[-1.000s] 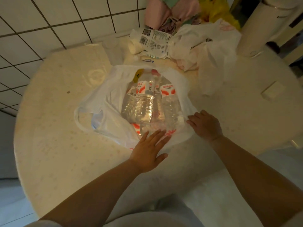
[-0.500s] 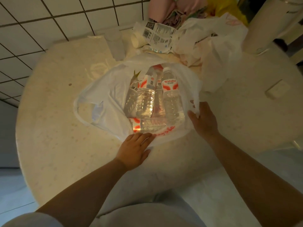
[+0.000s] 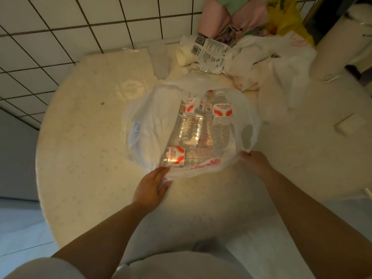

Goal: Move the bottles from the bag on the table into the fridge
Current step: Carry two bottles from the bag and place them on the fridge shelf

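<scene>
A white plastic bag (image 3: 155, 117) lies open on the round cream table (image 3: 84, 150). Inside it are several clear water bottles with red-and-white labels: one (image 3: 222, 125) at the right, one (image 3: 187, 127) in the middle, and one (image 3: 177, 159) lying crosswise along the near side. My left hand (image 3: 151, 187) grips the bag's near rim at its lower left. My right hand (image 3: 256, 163) pinches the rim at the lower right and holds it up, so the mouth gapes. No fridge is in view.
At the back of the table lie a crumpled white bag (image 3: 281, 63), a printed packet (image 3: 209, 53), a roll (image 3: 184, 56) and a clear cup (image 3: 160, 61). A white cylinder (image 3: 342, 43) stands far right, and a small flat block (image 3: 349, 123) lies on the table at the right. Tiled wall to the left.
Both hands went from lying flat near the bag to gripping its near rim. The bag's mouth has been pulled wider, baring the crosswise bottle.
</scene>
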